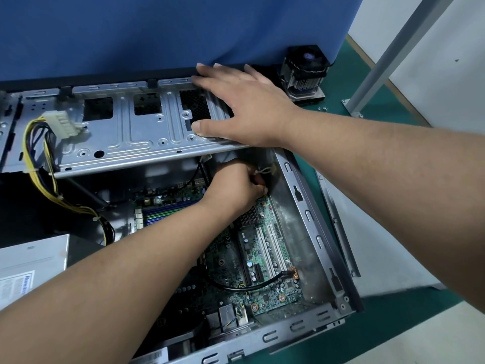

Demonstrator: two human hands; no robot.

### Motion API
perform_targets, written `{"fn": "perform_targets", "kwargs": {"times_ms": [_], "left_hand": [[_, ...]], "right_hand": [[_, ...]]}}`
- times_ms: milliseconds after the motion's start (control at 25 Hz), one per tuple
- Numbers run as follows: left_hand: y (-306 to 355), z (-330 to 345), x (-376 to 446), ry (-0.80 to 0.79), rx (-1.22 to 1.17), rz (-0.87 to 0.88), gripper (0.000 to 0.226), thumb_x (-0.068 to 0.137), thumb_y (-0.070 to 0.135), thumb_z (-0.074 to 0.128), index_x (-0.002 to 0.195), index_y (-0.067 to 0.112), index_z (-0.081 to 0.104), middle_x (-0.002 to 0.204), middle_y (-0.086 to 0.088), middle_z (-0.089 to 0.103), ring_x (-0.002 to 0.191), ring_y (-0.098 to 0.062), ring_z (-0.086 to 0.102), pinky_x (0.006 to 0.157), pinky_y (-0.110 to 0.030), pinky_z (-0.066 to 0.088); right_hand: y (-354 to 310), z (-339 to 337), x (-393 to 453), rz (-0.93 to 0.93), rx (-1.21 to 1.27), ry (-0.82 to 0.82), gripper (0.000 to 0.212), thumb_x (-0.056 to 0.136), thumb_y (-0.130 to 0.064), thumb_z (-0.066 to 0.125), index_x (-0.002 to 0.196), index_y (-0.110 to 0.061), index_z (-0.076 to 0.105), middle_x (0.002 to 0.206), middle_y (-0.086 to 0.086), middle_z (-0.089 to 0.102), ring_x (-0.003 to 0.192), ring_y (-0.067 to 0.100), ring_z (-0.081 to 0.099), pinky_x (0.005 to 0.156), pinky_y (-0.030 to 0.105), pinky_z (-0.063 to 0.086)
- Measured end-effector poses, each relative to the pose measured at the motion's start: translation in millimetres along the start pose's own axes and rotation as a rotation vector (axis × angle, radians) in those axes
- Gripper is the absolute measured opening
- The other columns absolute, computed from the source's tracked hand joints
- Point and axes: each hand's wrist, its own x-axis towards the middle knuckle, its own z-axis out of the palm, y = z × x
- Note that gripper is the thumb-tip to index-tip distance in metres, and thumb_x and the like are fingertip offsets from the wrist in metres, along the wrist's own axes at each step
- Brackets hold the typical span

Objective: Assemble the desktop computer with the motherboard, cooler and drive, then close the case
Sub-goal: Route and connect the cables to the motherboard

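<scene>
The open grey computer case (pixel 311 219) lies on a green mat. A green motherboard (pixel 265 261) sits on its floor. The metal drive cage (pixel 136 132) is swung up at the case's far side. My right hand (pixel 236 101) lies flat on the cage with straight, spread fingers, its thumb on the cage's lower edge. Below the cage, my left hand (pixel 237 186) reaches deep into the case with curled fingers and pinches a small cable connector (pixel 263 172) near the motherboard's far corner. The black cooler (pixel 305 72), a fan on a finned heatsink, stands on the mat beyond the case.
A white power connector (pixel 64 124) on yellow and black wires lies on the cage. The power supply (pixel 31 261) sits at the left. A blue partition (pixel 157 32) rises behind the case. Small screws (pixel 322 108) lie near the cooler. A metal strip (pixel 338 227) lies right of the case.
</scene>
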Motion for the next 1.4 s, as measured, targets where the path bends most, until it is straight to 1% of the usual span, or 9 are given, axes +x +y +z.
{"fn": "perform_targets", "kwargs": {"times_ms": [240,360,520,600,680,840,920,1120,1400], "left_hand": [[2.0,-4.5,3.3,-0.025,-0.004,-0.031,0.014,0.085,0.025,0.081,0.086,0.012,0.075,0.084,-0.007,0.072,0.079,-0.022,0.063,0.058,-0.026,0.041],[5.1,-5.0,0.5,-0.047,0.002,-0.031,0.014,0.087,0.027,0.079,0.091,0.014,0.076,0.087,-0.008,0.072,0.082,-0.024,0.066,0.063,-0.028,0.047],[5.6,-24.6,-1.8,-0.223,0.011,-0.038,0.014,0.097,0.022,0.069,0.109,0.02,0.075,0.083,-0.001,0.075,0.062,-0.01,0.067,0.051,-0.017,0.049],[7.6,-37.6,-5.1,-0.292,0.185,0.036,0.034,0.1,0.015,0.06,0.131,0.028,0.068,0.112,-0.003,0.074,0.079,-0.013,0.067,0.066,-0.019,0.047],[4.4,-43.1,-11.2,-0.346,0.389,0.115,0.058,0.099,0.01,0.053,0.148,0.041,0.05,0.146,-0.004,0.056,0.117,-0.025,0.061,0.087,-0.023,0.043],[-0.2,-43.8,-25.0,-0.48,0.603,0.056,0.09,0.094,0.003,0.039,0.147,0.071,0.012,0.159,-0.005,0.027,0.136,-0.037,0.04,0.099,-0.04,0.042],[2.1,-41.8,-25.3,-0.448,0.674,0.072,0.094,0.092,0.003,0.04,0.147,0.072,0.007,0.161,-0.002,0.023,0.14,-0.039,0.034,0.105,-0.045,0.038],[7.9,-34.6,-28.6,-0.319,0.81,0.155,0.083,0.097,0.013,0.043,0.152,0.065,0.009,0.153,0.002,0.031,0.133,-0.032,0.039,0.089,-0.042,0.04],[10.7,-21.3,-34.0,-0.233,0.969,0.222,0.073,0.104,0.032,0.04,0.159,0.05,-0.004,0.158,0.013,0.024,0.142,-0.029,0.018,0.1,-0.042,0.031]], "right_hand": [[-0.2,0.7,1.3,-0.004,-0.001,0.006,0.088,0.088,-0.08,0.041,0.161,-0.033,0.025,0.17,-0.013,0.013,0.156,0.008,0.007,0.127,0.045,0.001],[1.5,0.1,1.1,0.001,0.001,0.002,0.089,0.087,-0.081,0.04,0.161,-0.033,0.025,0.17,-0.013,0.013,0.156,0.007,0.007,0.127,0.044,0.0],[-0.3,0.3,0.5,0.006,0.004,0.0,0.088,0.087,-0.08,0.042,0.16,-0.033,0.026,0.17,-0.013,0.014,0.156,0.007,0.007,0.127,0.044,0.001],[-0.9,-0.9,0.8,0.006,0.009,-0.001,0.087,0.087,-0.079,0.043,0.16,-0.034,0.026,0.17,-0.013,0.014,0.156,0.007,0.008,0.127,0.045,0.001],[-1.5,-1.4,0.2,0.008,0.006,-0.004,0.087,0.088,-0.079,0.043,0.16,-0.033,0.026,0.17,-0.013,0.014,0.156,0.007,0.008,0.127,0.045,0.001],[-2.2,-2.0,0.0,0.012,-0.002,-0.008,0.087,0.088,-0.079,0.042,0.16,-0.033,0.026,0.17,-0.013,0.014,0.156,0.007,0.008,0.127,0.045,0.001],[-2.8,-1.7,0.1,0.014,-0.002,-0.007,0.088,0.087,-0.08,0.041,0.16,-0.033,0.026,0.17,-0.013,0.014,0.156,0.007,0.008,0.127,0.044,0.001],[-1.6,-0.4,0.1,0.02,0.0,-0.009,0.089,0.086,-0.081,0.04,0.16,-0.034,0.026,0.17,-0.014,0.013,0.156,0.007,0.007,0.128,0.044,0.001],[-1.6,-0.9,0.3,0.015,-0.004,-0.006,0.088,0.087,-0.08,0.04,0.16,-0.033,0.026,0.17,-0.014,0.014,0.156,0.007,0.007,0.128,0.044,0.001]]}}
